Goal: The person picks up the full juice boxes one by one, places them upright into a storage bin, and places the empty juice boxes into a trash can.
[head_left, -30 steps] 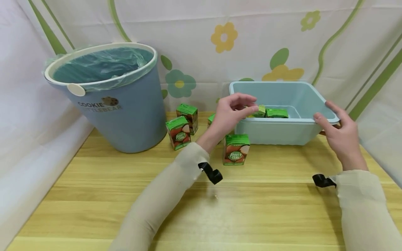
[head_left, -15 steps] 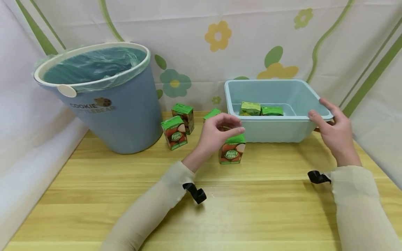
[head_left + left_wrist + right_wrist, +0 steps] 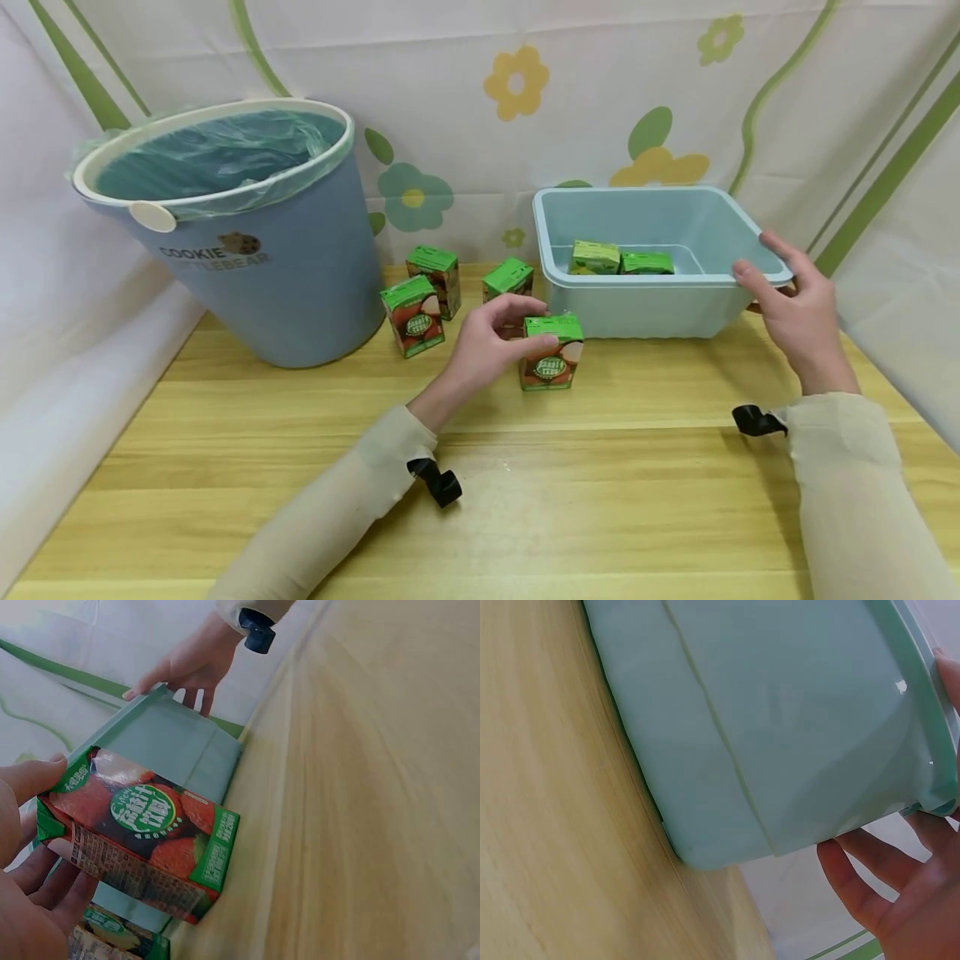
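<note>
My left hand point(image 3: 480, 350) holds the top of a juice box point(image 3: 551, 367) with a green top and red fruit printing, thumb on the near side and fingers behind. The box stands upright on the table; in the left wrist view the thumb and fingers lie either side of its green end. My right hand point(image 3: 810, 325) grips the right end of a light blue plastic basin point(image 3: 637, 308), thumb over the rim and fingers beneath it. Inside the basin lie a light green juice box point(image 3: 595, 258) and a darker green one point(image 3: 647, 264).
Two more juice boxes, a front one point(image 3: 415, 321) and a rear one point(image 3: 438, 275), stand beside a blue lined trash bin point(image 3: 300, 283) at left. Another juice box point(image 3: 508, 282) stands behind my left hand. A flowered curtain point(image 3: 450, 83) closes off the back of the wooden table point(image 3: 585, 500).
My left hand has come out from over the basin, moving left and down to the nearest juice box, and now takes its top. My right hand stays on the basin.
</note>
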`<state>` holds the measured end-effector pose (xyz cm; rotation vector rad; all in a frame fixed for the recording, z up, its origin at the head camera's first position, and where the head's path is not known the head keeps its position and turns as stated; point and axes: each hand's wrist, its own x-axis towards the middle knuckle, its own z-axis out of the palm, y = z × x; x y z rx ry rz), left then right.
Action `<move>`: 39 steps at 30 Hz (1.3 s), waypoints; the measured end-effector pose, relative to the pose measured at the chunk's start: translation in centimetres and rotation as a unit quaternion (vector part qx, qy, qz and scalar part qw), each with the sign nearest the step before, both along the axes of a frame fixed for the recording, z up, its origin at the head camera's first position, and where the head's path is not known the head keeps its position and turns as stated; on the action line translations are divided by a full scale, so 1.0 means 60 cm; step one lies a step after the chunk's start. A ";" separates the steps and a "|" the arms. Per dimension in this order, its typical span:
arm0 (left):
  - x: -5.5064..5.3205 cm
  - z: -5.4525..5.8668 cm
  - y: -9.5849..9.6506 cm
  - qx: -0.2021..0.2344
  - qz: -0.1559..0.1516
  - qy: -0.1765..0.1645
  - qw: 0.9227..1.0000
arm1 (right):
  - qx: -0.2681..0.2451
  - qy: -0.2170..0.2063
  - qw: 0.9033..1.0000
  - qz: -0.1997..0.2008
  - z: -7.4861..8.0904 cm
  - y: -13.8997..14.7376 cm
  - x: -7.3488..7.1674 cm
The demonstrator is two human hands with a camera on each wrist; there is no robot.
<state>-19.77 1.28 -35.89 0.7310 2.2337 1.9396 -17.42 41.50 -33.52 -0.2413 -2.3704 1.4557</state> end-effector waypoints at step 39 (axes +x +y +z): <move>0.029 0.005 -0.015 -0.067 0.062 0.008 0.996 | 0.010 -0.003 1.000 0.006 -0.001 0.004 0.000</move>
